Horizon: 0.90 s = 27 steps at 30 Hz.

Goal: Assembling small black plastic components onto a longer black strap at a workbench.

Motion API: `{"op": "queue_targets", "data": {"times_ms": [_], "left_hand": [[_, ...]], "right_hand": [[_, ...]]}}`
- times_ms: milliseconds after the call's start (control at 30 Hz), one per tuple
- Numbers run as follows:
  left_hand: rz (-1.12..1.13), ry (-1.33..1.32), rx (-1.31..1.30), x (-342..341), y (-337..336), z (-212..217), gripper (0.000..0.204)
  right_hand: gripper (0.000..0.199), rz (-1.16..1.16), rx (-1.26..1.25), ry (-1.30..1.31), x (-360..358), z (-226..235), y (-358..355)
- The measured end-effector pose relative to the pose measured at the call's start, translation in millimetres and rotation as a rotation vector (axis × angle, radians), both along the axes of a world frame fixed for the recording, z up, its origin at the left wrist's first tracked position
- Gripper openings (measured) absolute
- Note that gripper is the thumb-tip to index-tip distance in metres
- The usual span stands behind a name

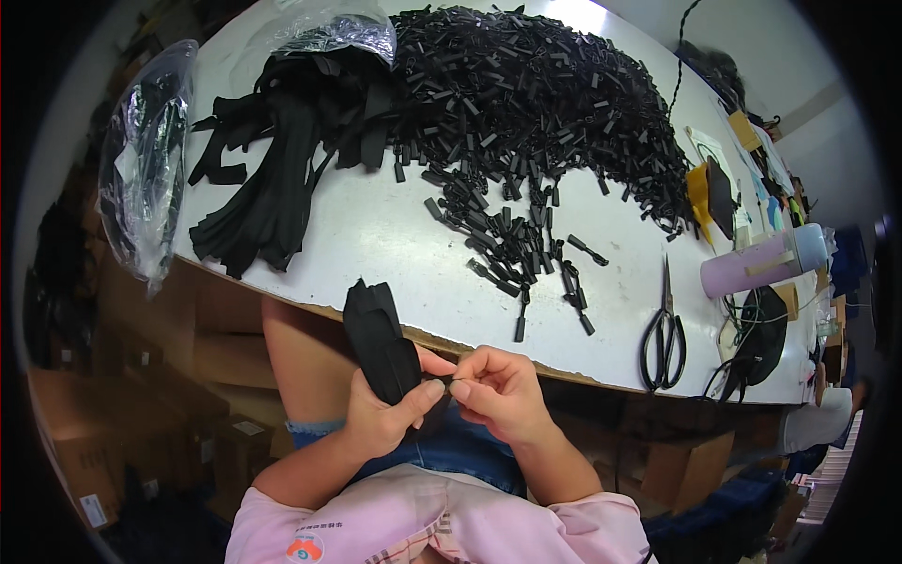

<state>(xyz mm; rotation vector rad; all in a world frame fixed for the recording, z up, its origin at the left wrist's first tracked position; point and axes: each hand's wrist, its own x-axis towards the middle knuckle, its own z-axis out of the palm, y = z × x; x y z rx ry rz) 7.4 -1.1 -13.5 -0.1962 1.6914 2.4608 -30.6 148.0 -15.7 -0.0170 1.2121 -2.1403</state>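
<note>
Just off the table's front edge, my left hand (383, 414) is closed round a bundle of flat black zipper tapes (378, 343), which fans upward from the palm. Its thumb and forefinger pinch together at the bundle's right side. My right hand (503, 390) meets it there, thumb and forefinger pressed on a small dark piece too hidden to name. The fingertips of both hands nearly touch. Beyond them, a heap of small black zipper pulls (536, 94) covers the back of the table, with some strewn forward. More black zipper tapes (272, 188) lie at the left, spilling from a clear plastic bag (319, 33).
The white table (376, 235) ends just above my hands. Black-handled scissors (663, 343) lie at its right, near a lilac bottle (752, 265) and tangled cords. Another clear bag (148, 169) hangs over the left edge. Cardboard boxes (113, 432) stand below at the left.
</note>
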Motion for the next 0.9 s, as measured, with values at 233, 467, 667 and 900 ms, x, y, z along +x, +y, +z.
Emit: {"op": "queue_targets", "data": {"times_ms": [233,467,667,900], "left_hand": [[0.098,0.143,-0.064,1,7,2,0.014],[0.024,0.253,-0.168,0,1,-2,0.011],[-0.043,-0.002,0.063,-5,-8,-2,0.014],[0.187,0.192,-0.197,-3,-6,-5,0.011]], "right_hand": [[0.007,-0.13,0.323,0.638,15,-9,-6],[0.009,-0.054,0.138,0.31,15,-9,-2],[0.009,-0.26,0.404,1.013,7,-13,-10],[0.01,0.331,0.35,0.796,-9,-4,-8]]}}
